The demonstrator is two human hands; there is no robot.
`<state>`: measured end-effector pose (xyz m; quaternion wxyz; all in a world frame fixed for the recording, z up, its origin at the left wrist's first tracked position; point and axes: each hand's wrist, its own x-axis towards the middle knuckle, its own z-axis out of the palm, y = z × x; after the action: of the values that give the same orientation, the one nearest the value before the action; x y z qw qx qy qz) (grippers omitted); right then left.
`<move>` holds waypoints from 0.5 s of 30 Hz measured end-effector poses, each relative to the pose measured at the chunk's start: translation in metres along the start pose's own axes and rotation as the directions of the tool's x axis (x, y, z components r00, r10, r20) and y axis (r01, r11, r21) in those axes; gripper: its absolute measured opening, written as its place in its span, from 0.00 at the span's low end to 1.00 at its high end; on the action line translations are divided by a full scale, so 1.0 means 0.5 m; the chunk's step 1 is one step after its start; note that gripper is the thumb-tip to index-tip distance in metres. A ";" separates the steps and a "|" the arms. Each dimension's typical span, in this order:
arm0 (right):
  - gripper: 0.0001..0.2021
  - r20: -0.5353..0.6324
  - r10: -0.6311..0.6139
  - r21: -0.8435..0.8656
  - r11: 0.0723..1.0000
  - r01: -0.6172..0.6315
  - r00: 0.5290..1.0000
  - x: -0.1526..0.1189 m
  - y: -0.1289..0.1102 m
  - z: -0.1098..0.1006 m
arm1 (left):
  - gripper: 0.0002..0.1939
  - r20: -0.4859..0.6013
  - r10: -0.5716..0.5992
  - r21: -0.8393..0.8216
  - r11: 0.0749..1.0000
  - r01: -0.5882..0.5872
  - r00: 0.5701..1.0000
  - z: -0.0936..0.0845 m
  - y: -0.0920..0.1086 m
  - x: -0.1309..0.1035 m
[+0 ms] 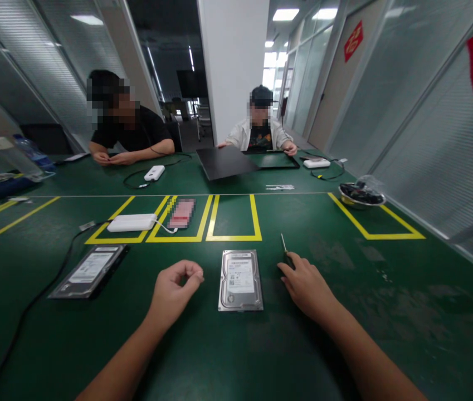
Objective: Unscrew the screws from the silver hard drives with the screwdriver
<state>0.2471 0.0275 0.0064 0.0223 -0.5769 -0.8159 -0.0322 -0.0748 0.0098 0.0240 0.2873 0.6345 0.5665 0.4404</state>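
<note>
A silver hard drive [241, 280] with a white label lies flat on the green table between my hands. To its left is my left hand [178, 287], its fingers curled and the thumb against the index finger. Whatever may be in that pinch is too small or hidden to name. My right hand [305, 281], right of the drive, is closed on a screwdriver [283, 243]; the thin metal shaft points away from me and most of the handle is hidden by the fingers. Neither hand touches the drive. Farther left lies a second hard drive [89, 270], also label up.
Yellow tape boxes [233, 238] mark the table. In two of them are a white power bank [131, 223] and a blurred phone [181, 213]. A black cable [48, 287] runs along the left. A bowl [362, 196] stands at right. Two people sit opposite, one holding a black panel [225, 162].
</note>
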 end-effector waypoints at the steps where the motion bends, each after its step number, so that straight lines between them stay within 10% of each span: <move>1: 0.17 0.000 0.001 0.000 1.000 -0.001 1.000 0.000 0.000 0.000 | 0.10 0.015 -0.008 -0.058 0.998 0.008 1.000 0.012 0.010 0.003; 7: 0.17 -0.003 0.004 0.003 1.000 -0.004 1.000 0.000 -0.001 -0.003 | 0.05 0.063 0.039 -0.321 0.947 -0.017 0.997 0.080 0.042 0.023; 15: 0.17 -0.003 0.000 0.006 1.000 0.000 1.000 -0.001 -0.002 -0.007 | 0.05 0.161 0.135 -0.237 0.967 -0.095 0.978 0.108 0.035 0.013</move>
<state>0.2464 0.0265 0.0096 0.0254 -0.5769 -0.8159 -0.0306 -0.0189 0.0201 0.0165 0.3810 0.6657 0.4467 0.4606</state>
